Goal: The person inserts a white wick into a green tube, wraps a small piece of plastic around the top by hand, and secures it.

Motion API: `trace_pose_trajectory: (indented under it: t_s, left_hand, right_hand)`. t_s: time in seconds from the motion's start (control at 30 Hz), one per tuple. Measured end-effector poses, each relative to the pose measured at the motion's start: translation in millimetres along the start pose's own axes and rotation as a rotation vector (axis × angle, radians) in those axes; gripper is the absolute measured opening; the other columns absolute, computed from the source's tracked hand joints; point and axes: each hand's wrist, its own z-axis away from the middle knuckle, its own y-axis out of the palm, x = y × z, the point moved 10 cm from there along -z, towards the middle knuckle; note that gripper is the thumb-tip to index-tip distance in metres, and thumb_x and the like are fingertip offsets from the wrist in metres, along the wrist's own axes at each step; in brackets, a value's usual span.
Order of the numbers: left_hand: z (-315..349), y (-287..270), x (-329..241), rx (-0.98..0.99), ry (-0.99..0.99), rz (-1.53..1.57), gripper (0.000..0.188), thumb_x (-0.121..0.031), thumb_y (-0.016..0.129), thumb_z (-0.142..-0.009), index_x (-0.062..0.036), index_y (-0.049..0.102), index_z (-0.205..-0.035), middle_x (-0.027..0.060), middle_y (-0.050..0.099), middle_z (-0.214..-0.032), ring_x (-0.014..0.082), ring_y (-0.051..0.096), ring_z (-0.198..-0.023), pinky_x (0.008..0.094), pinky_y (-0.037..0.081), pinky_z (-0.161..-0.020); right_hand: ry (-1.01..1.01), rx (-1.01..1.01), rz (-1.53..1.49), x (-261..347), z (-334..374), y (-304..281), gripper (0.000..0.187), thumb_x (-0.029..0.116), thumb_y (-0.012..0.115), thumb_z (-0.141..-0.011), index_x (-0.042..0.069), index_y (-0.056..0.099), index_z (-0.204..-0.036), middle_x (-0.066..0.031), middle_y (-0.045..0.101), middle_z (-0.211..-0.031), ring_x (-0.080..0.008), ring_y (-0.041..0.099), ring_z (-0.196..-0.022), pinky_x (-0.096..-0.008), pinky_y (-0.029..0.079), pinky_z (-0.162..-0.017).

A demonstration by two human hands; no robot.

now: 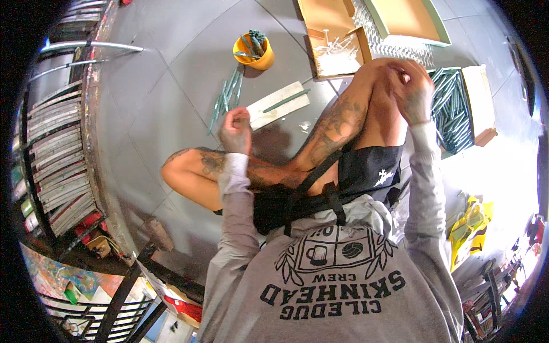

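Note:
My left hand [235,130] hovers beside the near-left end of a pale flat board [271,111], its fingers curled; anything inside them is hidden. On that board lies one slim dark-green stick [287,100]. Several similar loose sticks [227,94] are spread on the floor beyond my left hand. Over my raised right knee, my right hand [413,94] is closed, slightly blurred, and I cannot make out what it holds. Just right of it, an open cardboard box [479,106] is full of green sticks. A yellow cup [264,62] with dark-green pieces in it stands farther off.
An open carton [343,71] of small white pieces sits past my knee. Next to it are many clear, thin pieces [394,51] and a shallow box lid [414,23]. A slatted rack [60,154] lines the left side. A yellow bag [470,231] lies at right.

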Motion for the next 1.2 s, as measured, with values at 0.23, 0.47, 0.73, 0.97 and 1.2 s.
trace_pose_trajectory:
  t_s: [0.23, 0.47, 0.73, 0.97, 1.2]
  left_hand:
    - [94.9, 92.0, -28.3, 0.329, 0.1, 0.138, 0.019, -0.024, 0.066, -0.096, -0.0082, 0.068, -0.105, -0.0009, 0.066, -0.089, 0.0094, 0.052, -0.065, 0.0228, 0.041, -0.056]
    - [84.0, 88.2, 4.7, 0.246, -0.109, 0.318, 0.017, -0.022, 0.066, -0.096, -0.0099, 0.069, -0.107, -0.0039, 0.068, -0.095, 0.0006, 0.047, -0.068, 0.0197, 0.039, -0.062]
    - [83.5, 92.6, -8.5, 0.314, -0.049, 0.276, 0.017, -0.021, 0.066, -0.096, -0.0075, 0.068, -0.106, -0.0061, 0.064, -0.079, 0.0015, 0.046, -0.056, 0.0195, 0.038, -0.053]
    - [86.3, 82.7, 7.8, 0.271, -0.059, 0.237, 0.023, -0.026, 0.064, -0.097, -0.0073, 0.068, -0.109, -0.0007, 0.065, -0.076, 0.0038, 0.053, -0.059, 0.0215, 0.041, -0.055]
    - [86.6, 77.2, -12.6, 0.316, -0.122, 0.163, 0.024, -0.027, 0.065, -0.097, -0.0061, 0.069, -0.106, -0.0008, 0.066, -0.079, 0.0044, 0.054, -0.06, 0.0207, 0.041, -0.056]
  right_hand:
    - [0.056, 0.51, 0.294, -13.3, -28.7, 229.3, 0.018, 0.015, 0.059, -0.089, 0.009, 0.07, -0.102, -0.0142, 0.07, -0.101, -0.034, 0.069, -0.097, -0.0442, 0.057, -0.081]
    - [0.053, 0.73, 0.317, -11.5, -15.3, 279.5, 0.03, 0.032, 0.056, -0.093, 0.011, 0.07, -0.108, -0.0151, 0.066, -0.114, -0.0346, 0.068, -0.104, -0.0473, 0.056, -0.085]
    - [-0.02, 0.807, 0.317, 7.1, -13.5, 279.3, 0.03, 0.03, 0.058, -0.09, 0.009, 0.072, -0.107, -0.015, 0.067, -0.111, -0.0334, 0.068, -0.104, -0.0476, 0.055, -0.087]
    - [0.136, 0.5, 0.144, 5.1, -31.4, 247.3, 0.023, 0.024, 0.067, -0.082, 0.007, 0.069, -0.098, -0.0164, 0.071, -0.1, -0.0341, 0.068, -0.102, -0.0461, 0.056, -0.086]
    - [0.518, 0.373, -0.14, -47.6, -34.4, 238.6, 0.021, 0.018, 0.083, -0.066, 0.008, 0.074, -0.083, -0.0088, 0.074, -0.084, -0.0224, 0.072, -0.079, -0.0358, 0.058, -0.074]
